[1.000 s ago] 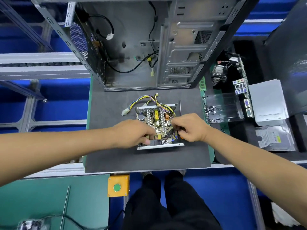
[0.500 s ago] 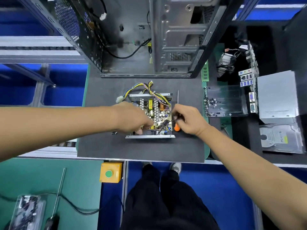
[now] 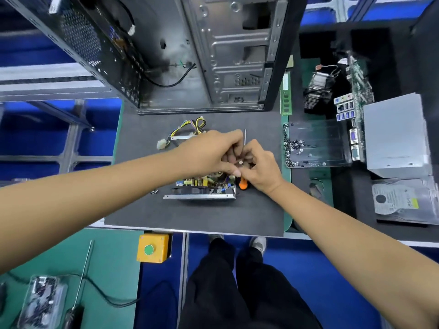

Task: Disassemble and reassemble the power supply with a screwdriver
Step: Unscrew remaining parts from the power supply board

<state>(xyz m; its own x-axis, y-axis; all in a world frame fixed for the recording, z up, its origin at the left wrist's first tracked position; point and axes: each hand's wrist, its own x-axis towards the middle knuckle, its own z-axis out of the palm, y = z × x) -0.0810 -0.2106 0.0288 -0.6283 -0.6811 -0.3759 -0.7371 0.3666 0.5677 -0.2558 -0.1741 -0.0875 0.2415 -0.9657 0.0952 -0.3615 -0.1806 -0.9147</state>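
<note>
The open power supply [image 3: 202, 186] lies on the dark mat [image 3: 190, 217], its circuit board exposed and its yellow and black wires [image 3: 187, 129] trailing to the far side. My right hand [image 3: 261, 167] grips a screwdriver with an orange handle [image 3: 242, 185]; its thin shaft [image 3: 245, 136] points away from me. My left hand [image 3: 209, 153] reaches across the unit and meets the right hand, fingertips pinched on a small pale part [image 3: 240, 162]. Both hands hide most of the board.
An empty computer case [image 3: 228, 55] stands behind the mat. To the right are a clear tray of screws [image 3: 316, 143], a motherboard [image 3: 356, 91], a grey metal box [image 3: 394, 134] and a hard drive [image 3: 403, 200]. A loose screw [image 3: 154, 191] lies left of the unit.
My left hand has moved right from the front of the board to meet my right hand. The right hand has risen with the screwdriver, and the camera has shifted forward.
</note>
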